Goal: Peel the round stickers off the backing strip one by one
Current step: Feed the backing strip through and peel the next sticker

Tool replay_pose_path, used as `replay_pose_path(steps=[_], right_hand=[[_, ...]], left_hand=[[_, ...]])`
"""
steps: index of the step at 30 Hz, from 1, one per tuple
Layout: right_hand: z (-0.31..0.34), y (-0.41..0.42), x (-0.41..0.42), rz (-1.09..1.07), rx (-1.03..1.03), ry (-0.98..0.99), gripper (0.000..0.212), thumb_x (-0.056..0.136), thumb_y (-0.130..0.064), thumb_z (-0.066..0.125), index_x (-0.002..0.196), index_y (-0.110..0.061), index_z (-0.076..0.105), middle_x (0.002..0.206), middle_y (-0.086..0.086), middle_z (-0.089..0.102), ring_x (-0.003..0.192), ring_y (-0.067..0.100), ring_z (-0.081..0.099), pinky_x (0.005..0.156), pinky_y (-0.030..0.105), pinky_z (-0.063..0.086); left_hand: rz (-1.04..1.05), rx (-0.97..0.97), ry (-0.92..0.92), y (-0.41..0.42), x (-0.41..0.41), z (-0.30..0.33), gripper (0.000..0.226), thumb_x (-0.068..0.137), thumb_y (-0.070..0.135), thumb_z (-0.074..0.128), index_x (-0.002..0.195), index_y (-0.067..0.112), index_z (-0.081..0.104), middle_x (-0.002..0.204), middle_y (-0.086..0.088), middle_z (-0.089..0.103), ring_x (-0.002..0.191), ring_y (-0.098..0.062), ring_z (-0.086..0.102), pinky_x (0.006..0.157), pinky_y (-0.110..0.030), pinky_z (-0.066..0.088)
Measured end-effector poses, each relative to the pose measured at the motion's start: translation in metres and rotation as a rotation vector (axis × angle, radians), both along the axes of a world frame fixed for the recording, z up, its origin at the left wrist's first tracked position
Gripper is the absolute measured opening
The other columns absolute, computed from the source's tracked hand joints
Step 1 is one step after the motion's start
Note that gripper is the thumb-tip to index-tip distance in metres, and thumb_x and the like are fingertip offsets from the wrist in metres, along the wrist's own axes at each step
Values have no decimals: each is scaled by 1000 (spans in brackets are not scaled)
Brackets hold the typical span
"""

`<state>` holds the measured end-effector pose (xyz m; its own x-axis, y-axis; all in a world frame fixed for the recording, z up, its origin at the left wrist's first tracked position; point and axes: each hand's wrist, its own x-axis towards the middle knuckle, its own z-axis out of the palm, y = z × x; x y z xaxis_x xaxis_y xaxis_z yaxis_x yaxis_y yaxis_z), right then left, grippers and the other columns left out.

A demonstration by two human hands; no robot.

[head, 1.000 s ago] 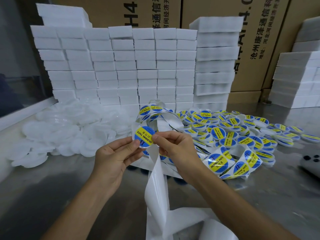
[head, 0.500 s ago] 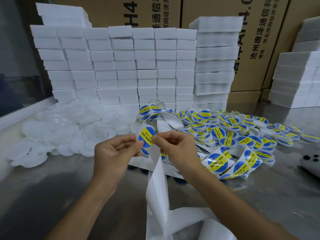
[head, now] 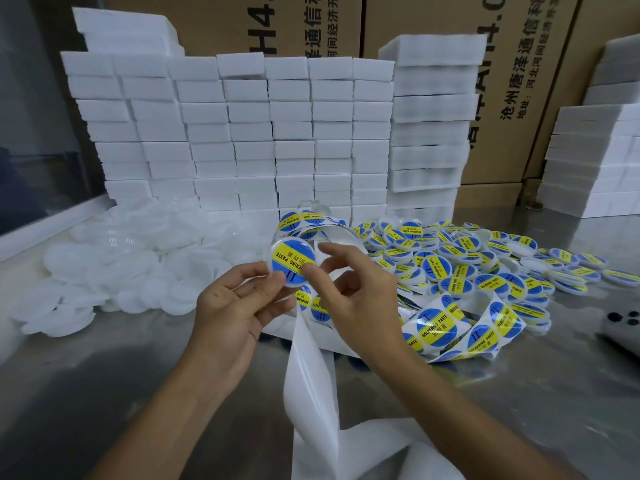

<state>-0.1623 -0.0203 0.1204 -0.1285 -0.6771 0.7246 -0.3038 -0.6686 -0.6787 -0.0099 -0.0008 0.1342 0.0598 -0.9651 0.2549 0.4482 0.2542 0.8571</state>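
Blue and yellow, the round sticker sits on a clear round lid held up above the tabletop. The left hand holds the lid by its lower edge, with thumb and fingers curled round it. The right hand presses its thumb on the sticker, and its other fingers are spread loosely and hold nothing. The white backing strip hangs down between the two arms and folds on the tabletop. More stickers on the strip curl just to the right of the hands. Behind them lies a heap of lids with stickers. A pile of plain clear lids lies to the left. White foam blocks are stacked at the back, in front of brown cardboard boxes.
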Motion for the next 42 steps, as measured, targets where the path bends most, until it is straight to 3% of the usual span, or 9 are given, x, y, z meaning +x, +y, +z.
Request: replay_pose_path(steps=[4, 11, 17, 20, 25, 28, 31, 37, 42], right_hand=[[-2, 1, 7, 101, 43, 1, 35, 82, -30, 77, 114, -18, 70, 78, -1, 69, 59, 11, 63, 59, 23, 51], [0, -2, 0, 131, 146, -140, 13, 90, -18, 70, 87, -5, 74, 67, -2, 71, 55, 12, 66, 53, 29, 56], [-1, 0, 1, 52, 254, -72, 54, 60, -67, 77, 65, -15, 64, 59, 4, 67, 56, 23, 64, 56, 36, 54], [1, -1, -1, 15, 257, -85, 62, 70, -68, 72, 57, -12, 50, 48, 2, 55, 45, 13, 51, 48, 31, 44], [2, -3, -4, 155, 242, -110, 40, 91, -34, 66, 64, -8, 54, 50, 1, 62, 43, 11, 59, 46, 28, 46], [3, -1, -5, 257, 211, -82, 12, 89, -23, 72, 95, -14, 67, 59, 6, 68, 49, 14, 64, 52, 30, 54], [0, 0, -1, 351, 233, 36, 35, 84, -18, 77, 117, -20, 64, 58, 2, 66, 52, 17, 66, 58, 31, 56], [-2, 0, 0, 353, 311, 44, 22, 92, -29, 69, 97, -26, 47, 62, 3, 71, 52, 21, 68, 52, 22, 48], [-8, -4, 2, 323, 284, -59, 9, 101, -31, 52, 97, -25, 46, 64, 11, 70, 52, 29, 65, 53, 38, 52]], left_hand=[[-53, 12, 10, 1, -2, -3, 22, 72, 12, 66, 93, 6, 62, 86, -12, 76, 75, -19, 74, 59, -24, 57], [-68, 6, -36, 1, -5, -5, 24, 68, 14, 68, 87, 22, 79, 83, -9, 77, 71, -16, 73, 57, -22, 56], [-100, -77, -153, 4, -6, -8, 41, 56, 26, 78, 96, 23, 79, 78, -12, 72, 73, -19, 73, 62, -24, 57], [-123, -100, -242, 2, -5, -9, 52, 60, 25, 78, 110, 10, 74, 78, -24, 64, 76, -23, 70, 64, -26, 57], [-146, -80, -185, -1, -1, -10, 31, 72, 18, 67, 101, 18, 77, 93, -11, 75, 77, -20, 71, 65, -26, 57], [-106, -35, -121, -3, 0, -10, 25, 75, 15, 62, 93, 19, 78, 91, -9, 76, 75, -18, 72, 61, -26, 57], [-52, -1, -134, -4, 2, -9, 22, 84, 13, 58, 87, 17, 79, 89, -10, 75, 71, -19, 70, 56, -27, 56], [95, -15, -246, -4, -2, -12, 18, 78, 28, 66, 79, 14, 76, 79, -11, 73, 63, -22, 68, 53, -24, 53], [54, -81, -328, -1, -7, -14, 15, 82, 28, 65, 90, 25, 78, 86, -7, 76, 71, -21, 73, 59, -23, 56]])
